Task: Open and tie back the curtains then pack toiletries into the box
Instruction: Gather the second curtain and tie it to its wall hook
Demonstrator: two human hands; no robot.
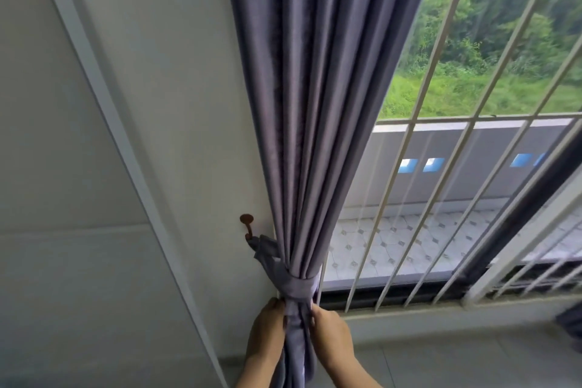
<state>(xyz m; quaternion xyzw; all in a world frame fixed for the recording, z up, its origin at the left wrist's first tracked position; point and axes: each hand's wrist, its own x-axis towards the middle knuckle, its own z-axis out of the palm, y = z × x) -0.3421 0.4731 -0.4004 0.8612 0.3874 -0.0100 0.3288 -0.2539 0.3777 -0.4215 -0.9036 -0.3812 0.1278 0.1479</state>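
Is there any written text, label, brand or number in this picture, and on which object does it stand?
None: no word, number or brand can be read.
The curtain, its tieback and the wall hook carry no label.
The blue squares on the grey wall outside the window bars are plain and blurred, with no legible sign.

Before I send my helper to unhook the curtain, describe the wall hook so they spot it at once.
Find the gathered purple curtain left of the barred window. On the white wall just left of it sits the hook, small, round and brown, with the tieback looped onto it.
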